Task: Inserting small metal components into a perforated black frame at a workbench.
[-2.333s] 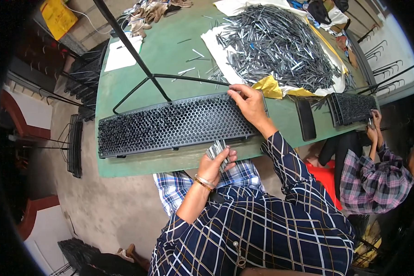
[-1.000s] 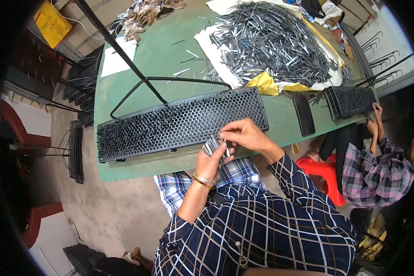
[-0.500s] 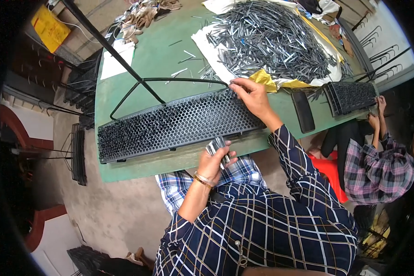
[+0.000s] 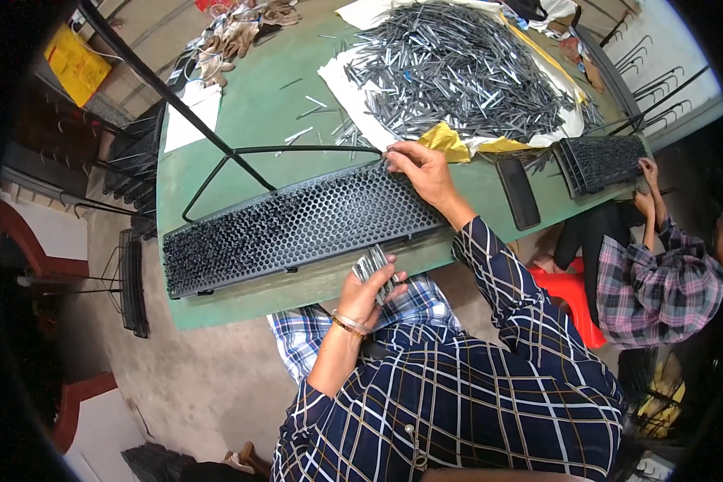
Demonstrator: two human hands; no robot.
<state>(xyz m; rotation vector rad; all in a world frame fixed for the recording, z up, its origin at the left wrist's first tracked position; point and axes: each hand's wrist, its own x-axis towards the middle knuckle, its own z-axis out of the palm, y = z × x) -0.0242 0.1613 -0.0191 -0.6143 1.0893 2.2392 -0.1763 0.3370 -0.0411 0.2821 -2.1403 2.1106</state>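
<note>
A long black panel [image 4: 321,215] full of round holes lies slanted across the near part of the table. Small dark pieces fill the holes of its left part [image 4: 209,261], while the holes toward the right look bare. In my left hand [image 4: 363,299], just off the panel's near edge, is a bundle of thin silvery metal strips [image 4: 375,269], held between thumb and fingers. My right hand [image 4: 430,178] rests at the far right corner of the panel. Its thumb and forefinger are pinched together there; whatever is between them is too small to make out.
A large heap of dark metal strips [image 4: 466,72] lies on a white and yellow sheet. A phone [image 4: 518,194] sits right of my panel. Black rods [image 4: 177,104] rise behind it. At right, another person [image 4: 655,281] handles a similar panel [image 4: 606,165]. Gloves [image 4: 221,52] lie far left.
The whole view has shifted slightly, moving the table leftward. My right hand stays at the panel's far right corner, and the left still holds the strips, its fingers slightly shifted.
</note>
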